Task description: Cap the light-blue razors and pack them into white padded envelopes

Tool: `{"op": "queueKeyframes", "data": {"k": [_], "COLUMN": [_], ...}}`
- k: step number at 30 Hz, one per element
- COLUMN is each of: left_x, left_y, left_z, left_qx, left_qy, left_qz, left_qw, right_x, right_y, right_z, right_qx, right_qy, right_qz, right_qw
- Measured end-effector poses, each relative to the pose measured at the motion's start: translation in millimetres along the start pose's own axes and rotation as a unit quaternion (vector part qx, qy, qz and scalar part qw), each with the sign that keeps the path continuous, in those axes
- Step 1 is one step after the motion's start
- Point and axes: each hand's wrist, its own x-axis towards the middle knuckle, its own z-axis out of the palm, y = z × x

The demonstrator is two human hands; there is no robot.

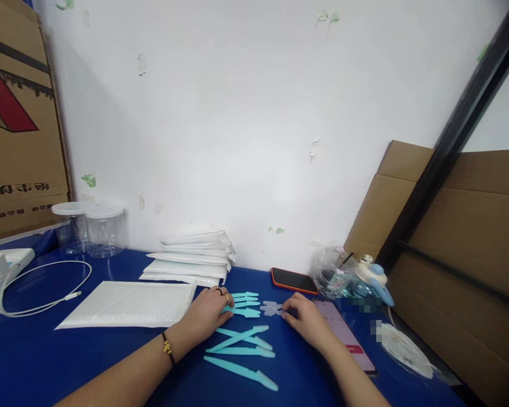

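Note:
Turquoise eyebrow razors lie on the blue tabletop. Several in an upper group (246, 305) have their handle ends under my left hand (212, 308), whose thumb and fingers close on one handle. Nearer to me, more loose razors (241, 342) lie partly crossed, and a single razor (241, 370) lies lowest. To the right of the upper group is a small heap of translucent blade caps (270, 308). My right hand (303, 316) reaches in from the right, with thumb and forefinger pinched at the heap's edge on a cap; its fingertips partly hide what they hold.
A flat white packet (127, 304) lies left of my hands, before a stack of white packets (190, 257). Clear jars (106, 232) and a white cable (46, 264) are farther left. A dark phone (294, 280), a lit phone (345, 336) and a plastic bag (333, 271) are right.

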Motion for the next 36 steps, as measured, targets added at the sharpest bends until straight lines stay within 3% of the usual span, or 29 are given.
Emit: {"op": "queueKeyframes", "data": {"k": [7,10,15,21,27,36], "left_x": [2.2,1.0,-4.0,-8.5,-4.9,-3.8], "left_y": [6.2,12.7,22.1,29.6,25.1,26.7], "left_z": [-7.9,-15.1,-10.8,-5.0,-7.1,-9.3], "left_qx": [0.068,0.046,-0.022,-0.062,-0.048,-0.044], "left_qy": [0.002,0.022,-0.050,-0.077,-0.063,-0.071], "left_qz": [0.031,0.034,0.059,0.085,0.051,0.050], "left_qw": [0.997,0.998,0.997,0.991,0.996,0.995], "right_x": [-2.4,-3.4,-4.5,-5.2,-9.2,-7.9], "right_y": [-4.8,-5.5,-12.0,-16.1,-18.4,-26.5], "right_z": [2.5,3.5,3.7,2.0,3.1,8.9], "right_qx": [-0.079,-0.013,0.110,0.121,0.147,0.158], "right_qy": [-0.035,-0.032,-0.030,-0.037,-0.097,-0.091], "right_qz": [-0.044,-0.052,-0.051,-0.054,-0.066,-0.069], "right_qw": [0.995,0.998,0.992,0.990,0.982,0.981]}}
